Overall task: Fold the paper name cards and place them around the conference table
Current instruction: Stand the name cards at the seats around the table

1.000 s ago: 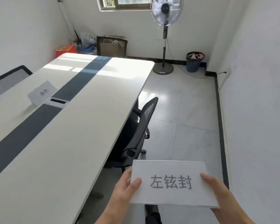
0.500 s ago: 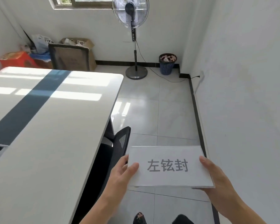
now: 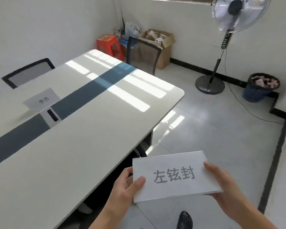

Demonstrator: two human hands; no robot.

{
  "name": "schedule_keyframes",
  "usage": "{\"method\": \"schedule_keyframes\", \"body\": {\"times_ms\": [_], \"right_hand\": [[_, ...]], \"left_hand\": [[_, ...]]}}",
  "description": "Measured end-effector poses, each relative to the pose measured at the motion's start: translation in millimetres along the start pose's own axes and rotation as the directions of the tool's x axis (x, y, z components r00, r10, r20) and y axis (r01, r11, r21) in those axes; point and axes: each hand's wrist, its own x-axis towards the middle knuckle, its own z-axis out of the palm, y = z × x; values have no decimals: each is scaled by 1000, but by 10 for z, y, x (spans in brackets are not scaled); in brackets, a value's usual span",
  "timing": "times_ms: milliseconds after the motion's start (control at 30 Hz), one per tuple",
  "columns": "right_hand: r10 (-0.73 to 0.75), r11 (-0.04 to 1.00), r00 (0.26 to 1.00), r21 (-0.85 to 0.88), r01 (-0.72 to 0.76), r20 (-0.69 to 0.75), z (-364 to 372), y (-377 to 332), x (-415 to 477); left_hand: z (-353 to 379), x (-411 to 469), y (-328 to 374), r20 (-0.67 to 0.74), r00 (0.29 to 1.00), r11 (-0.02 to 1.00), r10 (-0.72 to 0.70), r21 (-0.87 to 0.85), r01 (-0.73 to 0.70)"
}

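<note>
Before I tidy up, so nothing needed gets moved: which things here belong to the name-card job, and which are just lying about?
Job: held name card, placed name card, conference table.
Lying about: fan, waste basket, cardboard box, red box.

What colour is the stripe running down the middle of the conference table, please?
The stripe is dark blue-grey; it shows best in the head view.

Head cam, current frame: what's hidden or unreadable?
- Held card: head view shows only its top face; underside and any fold are hidden.
- Left hand and right hand: fingers mostly under the card.
- Far card on the table: print too small and blurred.
- Chair: mostly hidden by the tabletop.
- Fan: top cut off by the frame edge.
</note>
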Motion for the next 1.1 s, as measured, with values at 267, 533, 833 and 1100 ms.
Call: {"method": "schedule_keyframes", "body": {"times_ms": [267, 533, 833, 1100], "right_hand": [[125, 976, 930, -213, -52, 347, 567, -478, 891], [180, 953, 892, -297, -54, 416, 1385, -516, 1427], [97, 874, 806, -437, 212, 584, 2559, -637, 1985], [216, 810, 761, -547, 211, 612, 3294, -403, 2689]], "left_hand": [[-161, -179, 28, -360, 932, 973, -31, -225, -55], [-783, -164, 43, -442, 896, 948, -53, -305, -95], [-2399, 353, 669, -282, 959, 974, -40, 203, 100], [-2968, 1125, 592, -54, 964, 931, -259, 252, 264]]}}
